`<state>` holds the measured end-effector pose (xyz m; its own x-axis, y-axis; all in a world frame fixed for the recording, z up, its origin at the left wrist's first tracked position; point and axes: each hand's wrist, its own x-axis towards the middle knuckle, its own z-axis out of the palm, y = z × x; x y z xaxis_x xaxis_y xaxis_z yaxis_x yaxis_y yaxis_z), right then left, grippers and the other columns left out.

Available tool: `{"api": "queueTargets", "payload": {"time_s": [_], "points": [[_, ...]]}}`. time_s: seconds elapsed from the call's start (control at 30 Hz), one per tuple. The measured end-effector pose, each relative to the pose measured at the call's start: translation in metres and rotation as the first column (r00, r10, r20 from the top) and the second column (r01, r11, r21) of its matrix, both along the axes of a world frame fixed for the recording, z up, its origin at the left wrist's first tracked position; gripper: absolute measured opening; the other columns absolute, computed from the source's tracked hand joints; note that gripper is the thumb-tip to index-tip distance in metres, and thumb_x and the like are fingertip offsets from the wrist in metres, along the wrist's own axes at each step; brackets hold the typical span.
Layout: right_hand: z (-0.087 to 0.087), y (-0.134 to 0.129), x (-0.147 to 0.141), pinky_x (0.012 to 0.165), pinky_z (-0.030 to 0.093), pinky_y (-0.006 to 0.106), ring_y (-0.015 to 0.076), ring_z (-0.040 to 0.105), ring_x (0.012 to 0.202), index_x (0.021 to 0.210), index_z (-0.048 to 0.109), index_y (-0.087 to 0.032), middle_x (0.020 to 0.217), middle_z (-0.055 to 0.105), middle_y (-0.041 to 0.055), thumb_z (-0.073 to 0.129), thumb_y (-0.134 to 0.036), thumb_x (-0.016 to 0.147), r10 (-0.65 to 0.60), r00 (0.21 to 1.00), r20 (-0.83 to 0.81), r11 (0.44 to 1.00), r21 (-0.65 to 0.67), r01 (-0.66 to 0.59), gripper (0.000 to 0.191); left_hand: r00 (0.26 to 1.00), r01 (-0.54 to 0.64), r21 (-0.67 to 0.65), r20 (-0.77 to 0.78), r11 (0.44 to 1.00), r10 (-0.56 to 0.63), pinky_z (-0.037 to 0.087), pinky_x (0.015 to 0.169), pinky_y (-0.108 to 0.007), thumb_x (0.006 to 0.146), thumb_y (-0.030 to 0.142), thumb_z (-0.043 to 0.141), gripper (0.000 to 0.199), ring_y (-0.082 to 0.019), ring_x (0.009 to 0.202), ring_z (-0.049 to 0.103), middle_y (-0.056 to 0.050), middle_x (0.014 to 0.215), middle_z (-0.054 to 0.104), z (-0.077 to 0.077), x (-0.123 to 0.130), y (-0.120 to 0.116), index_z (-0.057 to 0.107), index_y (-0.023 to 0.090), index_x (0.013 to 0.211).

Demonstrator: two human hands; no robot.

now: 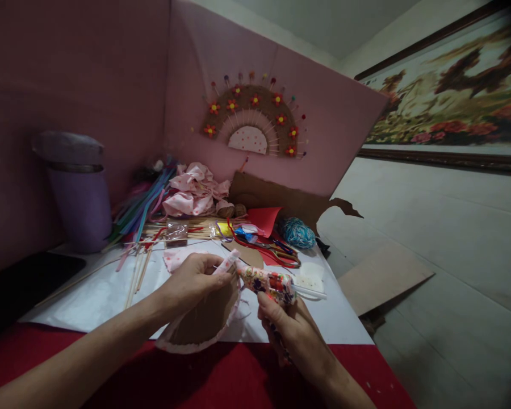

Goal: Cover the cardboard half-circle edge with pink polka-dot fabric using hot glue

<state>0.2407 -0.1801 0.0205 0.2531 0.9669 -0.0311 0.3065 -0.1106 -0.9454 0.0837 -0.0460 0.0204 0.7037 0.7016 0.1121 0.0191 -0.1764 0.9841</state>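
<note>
In my left hand [202, 275] is a rounded cardboard piece [208, 315] with pale dotted fabric folded over its edge. My thumb and fingers pinch a fabric flap [229, 261] at its upper corner. My right hand [292, 329] grips a flower-patterned glue gun [266, 279], fingers wrapped round its handle. The gun's nozzle points left, close to the fabric flap; whether it touches, I cannot tell. A pale glue stick [310, 291] juts from the gun's back end. Thin strands hang beside the fabric edge.
White paper [85, 301] covers much of the red table. Behind my hands lie scissors [281, 258], blue yarn [298, 233], crumpled pink fabric [191, 190] and several thin sticks [140, 270]. A purple tumbler [80, 199] stands left. A decorated cardboard arch [255, 99] is on the pink board.
</note>
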Motion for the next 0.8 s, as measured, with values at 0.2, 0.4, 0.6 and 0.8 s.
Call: {"api": "queueTargets", "payload": {"time_s": [0.2,0.4,0.6,0.8], "points": [[-0.0003,0.0000,0.0005,0.031,0.023,0.018,0.0049,0.037,0.031,0.068,0.048,-0.017,0.046,0.042,-0.0070,0.045,-0.059,0.087,0.015,1.000,0.003,1.000,-0.001,-0.015,0.046,0.999,0.007,-0.010,0.039,1.000,-0.007,0.042,0.066,-0.025,0.076,0.034,0.063,0.021,-0.018,0.074,0.062,-0.003,0.082,0.072,0.0011,-0.0004,0.0009,0.071,0.016,0.084],[-0.0002,-0.0001,0.0002,0.034,0.026,0.018,0.0044,0.039,0.033,0.068,0.048,-0.017,0.048,0.044,-0.0064,0.045,-0.059,0.088,0.009,1.000,0.010,1.000,-0.008,-0.009,0.046,0.999,-0.033,-0.016,0.030,0.999,0.034,0.042,0.064,-0.025,0.073,0.035,0.065,0.023,-0.018,0.071,0.061,-0.003,0.077,0.071,0.0035,-0.0013,0.0006,0.071,0.015,0.082],[-0.0002,-0.0003,-0.0004,0.033,0.026,0.019,0.0051,0.039,0.031,0.067,0.048,-0.017,0.046,0.044,-0.0065,0.044,-0.060,0.087,0.007,1.000,0.029,1.000,-0.020,-0.006,0.047,0.998,-0.053,-0.010,0.013,0.999,0.053,0.041,0.063,-0.026,0.073,0.038,0.064,0.026,-0.018,0.070,0.061,-0.003,0.076,0.070,0.0042,-0.0019,0.0013,0.070,0.014,0.083],[0.0007,-0.0008,-0.0005,0.033,0.026,0.018,0.0056,0.039,0.032,0.066,0.048,-0.018,0.044,0.042,-0.0066,0.045,-0.060,0.087,0.016,0.999,0.039,1.000,-0.016,-0.015,0.047,0.997,-0.078,0.005,-0.001,0.997,0.078,0.040,0.061,-0.025,0.072,0.037,0.064,0.025,-0.017,0.067,0.059,-0.002,0.073,0.069,0.0054,-0.0015,0.0012,0.070,0.015,0.080]]}}
